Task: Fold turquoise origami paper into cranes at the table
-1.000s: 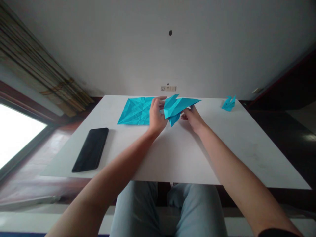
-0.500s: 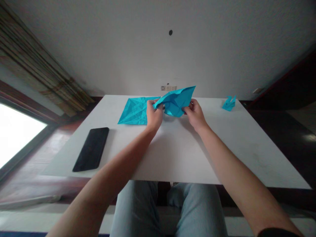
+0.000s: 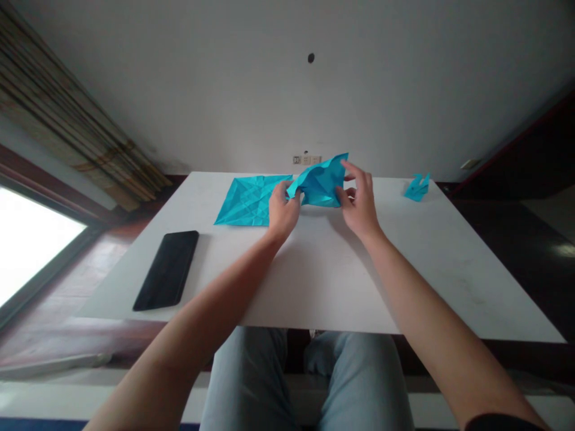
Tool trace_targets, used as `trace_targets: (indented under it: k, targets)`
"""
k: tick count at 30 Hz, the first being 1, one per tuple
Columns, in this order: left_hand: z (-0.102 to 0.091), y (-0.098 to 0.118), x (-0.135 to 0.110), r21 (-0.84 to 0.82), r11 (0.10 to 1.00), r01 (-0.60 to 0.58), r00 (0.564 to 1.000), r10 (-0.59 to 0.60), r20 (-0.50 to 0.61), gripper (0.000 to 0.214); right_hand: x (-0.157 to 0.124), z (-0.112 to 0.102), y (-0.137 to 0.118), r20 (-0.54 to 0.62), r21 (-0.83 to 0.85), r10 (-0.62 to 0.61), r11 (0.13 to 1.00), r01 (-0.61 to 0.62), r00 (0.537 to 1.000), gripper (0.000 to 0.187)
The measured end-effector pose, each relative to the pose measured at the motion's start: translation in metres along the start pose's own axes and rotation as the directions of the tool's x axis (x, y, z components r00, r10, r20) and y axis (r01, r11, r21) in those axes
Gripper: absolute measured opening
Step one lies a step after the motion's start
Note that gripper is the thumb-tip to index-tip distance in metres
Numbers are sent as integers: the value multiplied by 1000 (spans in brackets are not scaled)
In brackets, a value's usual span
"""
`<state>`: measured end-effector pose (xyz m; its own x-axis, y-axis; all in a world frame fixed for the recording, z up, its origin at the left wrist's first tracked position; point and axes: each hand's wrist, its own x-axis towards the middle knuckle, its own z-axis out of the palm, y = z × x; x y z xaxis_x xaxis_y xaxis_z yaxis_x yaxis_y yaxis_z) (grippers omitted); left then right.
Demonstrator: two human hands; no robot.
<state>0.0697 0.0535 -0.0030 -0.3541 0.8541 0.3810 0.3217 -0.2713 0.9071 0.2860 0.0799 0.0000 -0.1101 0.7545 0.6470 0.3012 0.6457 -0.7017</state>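
A creased blue sheet of origami paper [image 3: 322, 181] is held up off the table between both hands. My left hand [image 3: 284, 209] pinches its left corner. At its right edge, my right hand [image 3: 360, 200] has the thumb on the lower part and the index finger raised near the upper corner. Flat on the table behind my left hand lies a second blue sheet [image 3: 248, 200], covered in fold lines and partly hidden by that hand.
The white table [image 3: 309, 287] runs up to the wall. A black phone or tablet [image 3: 167, 270] lies at the left. A small folded blue paper figure [image 3: 417, 188] stands at the back right. Wall sockets [image 3: 306, 160] sit just beyond the far edge.
My right index finger has moved up towards the sheet's upper corner. The held sheet has bent, and its right tip has shifted slightly left. My left hand has moved a little right.
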Motion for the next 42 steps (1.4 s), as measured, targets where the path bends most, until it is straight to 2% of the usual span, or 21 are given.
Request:
trace_targets:
  k: [2, 6, 10, 12, 15, 18, 21, 23, 26, 30, 32, 34, 38, 40, 42]
  targets:
    - [1, -3, 2, 51, 999, -7, 999, 9, -45, 14, -2, 1, -11, 73, 5, -11, 1000, 10, 997, 49]
    - [3, -6, 3, 70, 997, -31, 996, 37, -84, 33, -7, 4, -22, 190, 18, -57, 998, 54, 980, 70]
    - [4, -1, 0, 23, 999, -26, 999, 27, -37, 35, -10, 2, -20, 164, 19, -81, 997, 79, 983, 89]
    - [4, 3, -4, 13, 999, -37, 999, 37, -13, 32, -9, 3, -19, 158, -2, -85, 996, 86, 984, 89]
    - [4, 7, -9, 19, 994, -103, 994, 103, 24, 27, -9, 8, -18, 145, -54, -158, 984, 167, 977, 89]
    - [3, 11, -12, 29, 986, -165, 985, 163, 60, 29, -8, 11, -21, 112, -105, -219, 967, 231, 969, 74]
    - [5, 13, -14, 10, 985, -170, 982, 168, 90, 30, -8, 9, -23, 66, -125, -194, 972, 201, 979, 44]
    - [6, 14, -15, -1, 985, -173, 979, 172, 112, 30, -7, 7, -23, 25, -108, -155, 982, 157, 988, 33]
    - [8, 13, -16, -9, 975, -221, 961, 220, 169, 33, -5, 6, -19, -43, -69, -100, 993, 97, 994, 28]
    - [8, 8, -18, -16, 944, -331, 909, 323, 263, 40, 1, 6, -12, -135, -55, -95, 995, 88, 986, 21]
    - [8, 6, -18, -22, 928, -372, 890, 363, 275, 39, 4, 4, -11, -154, -31, -80, 997, 76, 985, 19]
    - [8, 6, -17, -8, 927, -375, 892, 364, 267, 35, 5, 2, -10, -147, -4, -50, 999, 50, 988, 19]
    - [7, 12, -15, -7, 948, -318, 923, 311, 227, 25, 3, 0, -9, -104, 30, -19, 999, 22, 994, 30]
    - [6, 15, -15, -60, 955, -292, 936, 298, 188, 17, 0, 3, -6, -73, 56, -14, 998, 18, 997, 50]
    - [6, 18, -15, -110, 958, -264, 949, 278, 146, 7, -3, 7, -1, -54, 59, -13, 998, 16, 998, 78]
